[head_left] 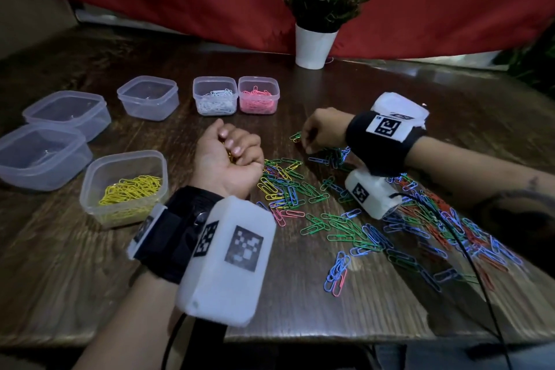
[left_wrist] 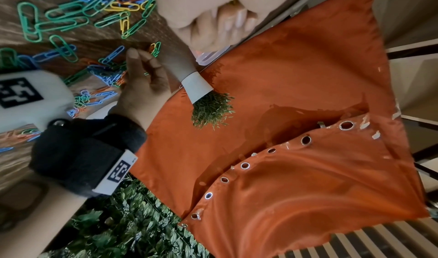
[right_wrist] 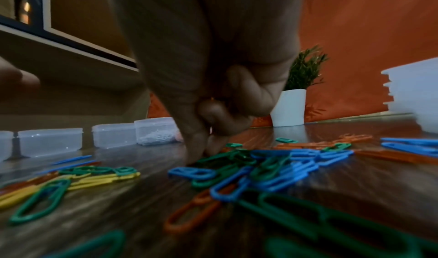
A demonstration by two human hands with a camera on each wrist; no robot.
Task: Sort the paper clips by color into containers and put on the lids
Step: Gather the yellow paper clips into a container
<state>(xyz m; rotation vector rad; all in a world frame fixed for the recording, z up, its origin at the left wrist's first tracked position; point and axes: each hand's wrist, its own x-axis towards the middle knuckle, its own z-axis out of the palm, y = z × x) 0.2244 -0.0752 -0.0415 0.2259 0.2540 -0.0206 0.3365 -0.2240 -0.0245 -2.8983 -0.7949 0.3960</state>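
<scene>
Three tubs filled: yellow clips in the near clear square plastic tub (head_left: 124, 186), white in a far tub (head_left: 215, 95), pink in its right-hand neighbour (head_left: 258, 94).
Empty tubs: three clear ones (head_left: 67, 113) on the left, most likely waiting for green, blue and orange.
Left hand (head_left: 229, 156): palm up, fingers curled over yellow clips, cupped as a holding pocket, probably to save trips.
Right hand (head_left: 322, 131): fingertips (right_wrist: 198, 149) narrowed to a pinch, down on the far edge of the pile; which clip, cannot tell.
Loose clips (head_left: 345, 219): thin looped wire, glossy coloured coating, tangled across the dark grained wooden table (head_left: 90, 279), centre to near right.
Lids (right_wrist: 414, 93): translucent, stacked far right, not yet fitted.
Plant in white pot (head_left: 315, 45): far, well apart.
</scene>
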